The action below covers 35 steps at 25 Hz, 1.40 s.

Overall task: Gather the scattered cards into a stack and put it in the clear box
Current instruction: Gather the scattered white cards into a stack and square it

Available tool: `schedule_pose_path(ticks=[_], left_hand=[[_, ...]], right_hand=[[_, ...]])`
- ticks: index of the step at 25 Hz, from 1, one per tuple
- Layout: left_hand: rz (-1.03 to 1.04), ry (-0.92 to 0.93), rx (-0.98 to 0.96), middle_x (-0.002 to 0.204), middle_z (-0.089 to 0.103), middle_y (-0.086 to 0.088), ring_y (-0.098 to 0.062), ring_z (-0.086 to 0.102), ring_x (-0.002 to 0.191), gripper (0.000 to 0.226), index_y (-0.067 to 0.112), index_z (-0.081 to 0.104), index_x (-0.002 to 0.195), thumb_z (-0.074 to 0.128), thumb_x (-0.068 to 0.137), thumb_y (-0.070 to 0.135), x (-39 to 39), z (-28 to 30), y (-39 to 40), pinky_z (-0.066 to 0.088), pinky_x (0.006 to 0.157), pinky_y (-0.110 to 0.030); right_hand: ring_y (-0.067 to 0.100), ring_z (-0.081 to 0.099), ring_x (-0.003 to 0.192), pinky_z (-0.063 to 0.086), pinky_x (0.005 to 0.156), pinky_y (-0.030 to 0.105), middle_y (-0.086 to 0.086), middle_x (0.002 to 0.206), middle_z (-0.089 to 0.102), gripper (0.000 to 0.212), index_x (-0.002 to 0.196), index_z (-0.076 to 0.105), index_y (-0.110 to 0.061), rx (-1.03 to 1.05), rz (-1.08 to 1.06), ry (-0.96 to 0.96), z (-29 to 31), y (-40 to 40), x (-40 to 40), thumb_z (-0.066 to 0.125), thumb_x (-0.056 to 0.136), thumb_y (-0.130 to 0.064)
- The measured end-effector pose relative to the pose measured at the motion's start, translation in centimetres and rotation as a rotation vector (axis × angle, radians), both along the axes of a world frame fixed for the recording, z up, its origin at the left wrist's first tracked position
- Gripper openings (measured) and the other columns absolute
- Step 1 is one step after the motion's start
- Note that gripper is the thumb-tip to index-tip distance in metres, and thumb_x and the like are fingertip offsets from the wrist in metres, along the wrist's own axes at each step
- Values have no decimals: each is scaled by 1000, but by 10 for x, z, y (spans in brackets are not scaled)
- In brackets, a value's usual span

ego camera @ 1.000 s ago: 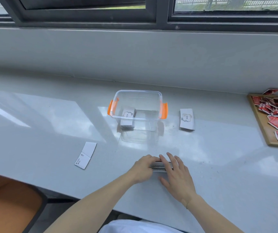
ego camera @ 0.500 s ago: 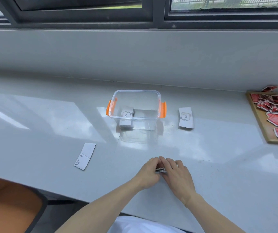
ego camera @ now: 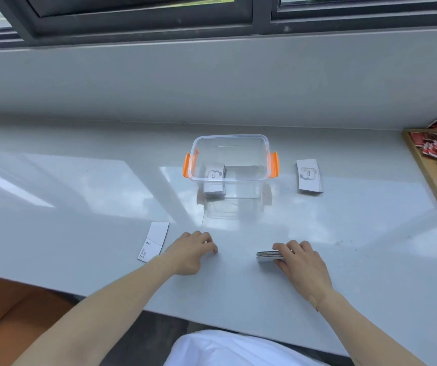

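One squared stack of cards (ego camera: 269,255) lies gripped in the right hand (ego camera: 300,262); the left hand (ego camera: 188,253) rests loosely curled, empty. Loose cards (ego camera: 154,241) lie beside it, before the clear box (ego camera: 230,165).

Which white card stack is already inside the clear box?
The stack with the framed word on top, at the left end of the clear box. The others lie on the counter outside it.

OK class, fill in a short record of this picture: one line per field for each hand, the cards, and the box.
Left hand: empty, curled on the counter
Right hand: fingers holding card stack
Clear box: open, one card pile inside
Loose cards: folded card by the left hand; small stack right of the box
Counter: white, glossy
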<state>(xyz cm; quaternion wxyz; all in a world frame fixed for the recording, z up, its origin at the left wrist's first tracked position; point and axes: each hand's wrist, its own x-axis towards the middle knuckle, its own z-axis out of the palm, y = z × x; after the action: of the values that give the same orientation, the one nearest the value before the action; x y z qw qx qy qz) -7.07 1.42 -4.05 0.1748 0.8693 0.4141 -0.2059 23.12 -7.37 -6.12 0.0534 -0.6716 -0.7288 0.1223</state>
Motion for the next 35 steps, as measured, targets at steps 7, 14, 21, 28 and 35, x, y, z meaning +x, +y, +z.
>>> schedule_pose_path(ticks=[7, 14, 21, 28, 35], left_hand=[[-367, 295, 193, 152, 26, -3, -30, 18, 144, 86, 36, 24, 140, 57, 72, -5, -104, 16, 55, 18, 118, -49], [-449, 298, 203, 143, 36, -2, -26, 23, 141, 62, 22, 37, 130, 73, 80, 18, -126, 6, 82, 35, 106, -39], [-33, 117, 7, 104, 58, 2, -24, 49, 92, 25, 27, 37, 97, 59, 92, 37, -119, 14, 94, 38, 73, -29], [405, -468, -99, 114, 55, 5, -22, 56, 101, 26, 25, 50, 115, 42, 97, 8, -18, 7, 36, 49, 86, -44], [414, -657, -61, 109, 58, -1, -17, 55, 105, 30, 27, 65, 116, 46, 98, 11, 95, -8, -13, 50, 85, -35]], right_hand=[[27, 52, 102, 48, 66, 35, -6, 112, 61, 31, 121, 56, -32, -49, -92, -25, 3, -3, -8, 62, 90, -30], [22, 46, 113, 46, 74, 32, -9, 123, 55, 36, 129, 47, -37, -114, -149, -93, 6, -1, -14, 54, 93, -35], [21, 40, 126, 45, 84, 35, -8, 135, 48, 44, 133, 42, -36, -132, -130, -108, 12, 3, -15, 54, 91, -45], [23, 36, 131, 46, 90, 37, -4, 142, 45, 52, 136, 40, -34, -109, -129, -70, 5, -8, -15, 57, 88, -46], [29, 45, 122, 52, 83, 39, 0, 139, 47, 68, 146, 24, -26, -47, -53, 2, -1, -10, -6, 58, 89, -41]])
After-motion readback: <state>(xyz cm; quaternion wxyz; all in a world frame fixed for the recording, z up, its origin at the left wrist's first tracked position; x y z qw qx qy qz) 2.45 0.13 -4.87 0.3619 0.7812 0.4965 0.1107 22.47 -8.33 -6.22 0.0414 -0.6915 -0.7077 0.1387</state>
